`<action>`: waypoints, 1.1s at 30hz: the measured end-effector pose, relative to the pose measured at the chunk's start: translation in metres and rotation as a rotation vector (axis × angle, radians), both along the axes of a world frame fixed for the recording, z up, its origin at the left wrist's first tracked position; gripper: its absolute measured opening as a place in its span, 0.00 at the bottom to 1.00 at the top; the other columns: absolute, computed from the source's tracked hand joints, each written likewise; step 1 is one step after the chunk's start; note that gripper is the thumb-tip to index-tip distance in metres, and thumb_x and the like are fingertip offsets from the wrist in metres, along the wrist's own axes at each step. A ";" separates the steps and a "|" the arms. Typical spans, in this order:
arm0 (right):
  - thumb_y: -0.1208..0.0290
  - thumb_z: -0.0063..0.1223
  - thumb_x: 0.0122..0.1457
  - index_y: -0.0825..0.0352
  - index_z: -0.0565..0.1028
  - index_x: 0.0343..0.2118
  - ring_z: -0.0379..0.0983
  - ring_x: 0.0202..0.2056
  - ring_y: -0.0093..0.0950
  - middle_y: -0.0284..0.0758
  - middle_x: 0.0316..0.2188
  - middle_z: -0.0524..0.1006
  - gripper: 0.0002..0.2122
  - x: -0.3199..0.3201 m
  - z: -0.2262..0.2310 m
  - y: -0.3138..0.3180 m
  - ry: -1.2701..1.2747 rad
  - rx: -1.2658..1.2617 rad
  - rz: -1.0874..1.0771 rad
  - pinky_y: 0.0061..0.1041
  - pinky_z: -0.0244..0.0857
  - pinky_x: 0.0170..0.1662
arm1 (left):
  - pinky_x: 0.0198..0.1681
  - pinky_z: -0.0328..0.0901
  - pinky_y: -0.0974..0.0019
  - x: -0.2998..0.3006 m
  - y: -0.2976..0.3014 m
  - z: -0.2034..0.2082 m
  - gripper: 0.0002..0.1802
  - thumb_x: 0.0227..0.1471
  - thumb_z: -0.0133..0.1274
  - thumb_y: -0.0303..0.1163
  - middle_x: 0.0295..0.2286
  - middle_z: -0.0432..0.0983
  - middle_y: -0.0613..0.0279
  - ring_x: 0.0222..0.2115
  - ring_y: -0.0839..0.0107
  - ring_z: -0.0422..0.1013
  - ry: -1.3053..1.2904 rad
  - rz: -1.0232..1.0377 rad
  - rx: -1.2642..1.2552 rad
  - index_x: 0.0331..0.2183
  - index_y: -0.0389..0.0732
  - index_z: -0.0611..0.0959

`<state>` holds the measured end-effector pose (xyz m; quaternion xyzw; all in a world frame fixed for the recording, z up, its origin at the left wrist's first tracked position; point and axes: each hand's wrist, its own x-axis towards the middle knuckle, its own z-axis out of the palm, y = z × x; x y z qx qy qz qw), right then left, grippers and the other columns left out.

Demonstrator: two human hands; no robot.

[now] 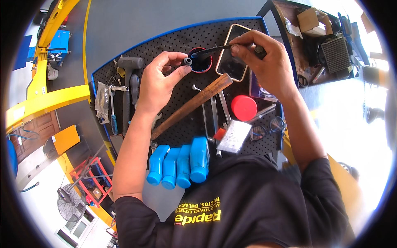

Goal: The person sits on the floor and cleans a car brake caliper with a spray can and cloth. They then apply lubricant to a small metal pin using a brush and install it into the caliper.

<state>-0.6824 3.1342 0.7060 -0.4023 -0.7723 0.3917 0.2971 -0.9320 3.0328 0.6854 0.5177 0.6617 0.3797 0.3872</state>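
Note:
Between the thumb and fingers of my left hand (163, 76) is a small grey cylindrical metal part (187, 61) with a hole in its end. My right hand (262, 58) pinches a thin dark stick-like tool (215, 48), held nearly level, its exact kind unclear. The tool's tip, with something blue on it, is over an open red-rimmed tub (211, 64) of dark contents, close beside the metal part. A smartphone (231, 62) in a light-edged case lies under my right hand. Near my left wrist, a wooden handle (194, 105) lies slantwise across the black perforated tabletop (173, 35).
On the left lie a mallet (130, 63), a ratchet (112, 103) and a plastic bag (101, 101). Nearer me are several wrenches (214, 113), a red lid (244, 108), eyeglasses (269, 128), a white packet (235, 136) and several blue bottles (199, 159). A cluttered bench (291, 16) stands at right.

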 end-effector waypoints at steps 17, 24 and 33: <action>0.67 0.62 0.62 0.67 0.82 0.40 0.79 0.37 0.20 0.32 0.34 0.83 0.09 0.008 -0.002 0.003 0.257 -0.315 -0.073 0.22 0.71 0.44 | 0.44 0.67 0.74 -0.004 0.007 -0.016 0.17 0.55 0.64 0.30 0.38 0.82 0.67 0.38 0.80 0.74 -0.194 0.039 0.035 0.46 0.38 0.84; 0.65 0.61 0.62 0.67 0.82 0.41 0.79 0.37 0.20 0.32 0.34 0.83 0.10 0.006 -0.015 0.006 0.256 -0.280 -0.060 0.22 0.71 0.44 | 0.47 0.69 0.72 -0.002 0.011 -0.005 0.17 0.55 0.64 0.27 0.40 0.81 0.64 0.40 0.77 0.75 -0.236 -0.017 0.015 0.47 0.35 0.82; 0.67 0.61 0.62 0.67 0.82 0.40 0.79 0.38 0.21 0.32 0.34 0.83 0.10 0.004 -0.012 0.005 0.232 -0.238 -0.045 0.23 0.71 0.44 | 0.43 0.67 0.74 0.001 0.012 -0.002 0.15 0.54 0.66 0.30 0.37 0.82 0.67 0.36 0.80 0.74 -0.228 0.005 0.087 0.44 0.39 0.85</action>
